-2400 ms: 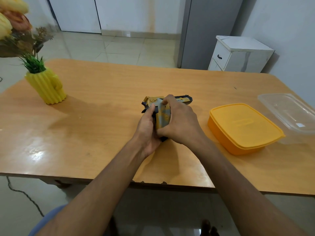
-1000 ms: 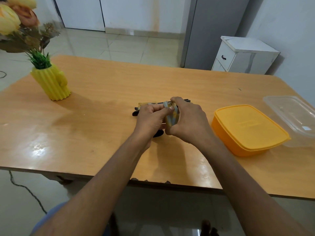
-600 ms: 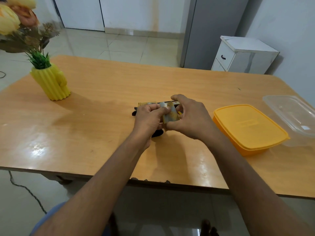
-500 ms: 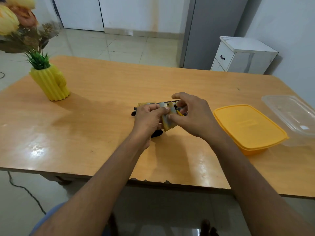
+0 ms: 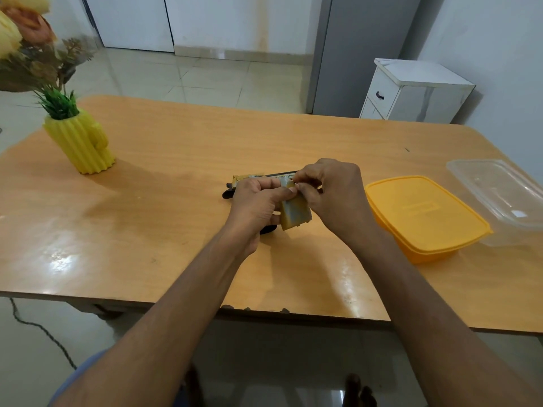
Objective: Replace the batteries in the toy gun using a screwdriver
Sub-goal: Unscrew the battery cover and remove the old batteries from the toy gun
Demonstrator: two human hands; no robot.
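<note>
Toy gun [image 5: 258,179]: lay on its side near the middle of the table [image 5: 176,177], barrel running left to right; gold and black, with small print on the slide too fine to read; mostly hidden behind both hands.
Left hand [image 5: 255,207]: lay over the gun's rear part, fingers curled down around it, thumb reaching right to touch the top corner of the cover piece; the grip was clenched on the gun.
Right hand [image 5: 332,195]: came in from the right, fingertips bunched at the top edge of the cover piece; the grip was pinched on that piece.
Cover piece [image 5: 295,214]: a worn gold-grey plastic panel, roughly rectangular, standing tilted between the two hands with its lower end close to the table; whether it was fully free of the gun could not be told.
Yellow container [image 5: 423,215]: lidded, just right of the right hand, resting on the table.
Clear container [image 5: 499,198]: transparent, beside the yellow one at the table's right edge, touching or nearly so.
Cactus vase [image 5: 80,142]: yellow, ribbed, at the far left of the table, well apart from the hands, holding artificial flowers [image 5: 26,51].
White cabinet [image 5: 411,92]: on the floor beyond the table's far right corner.
</note>
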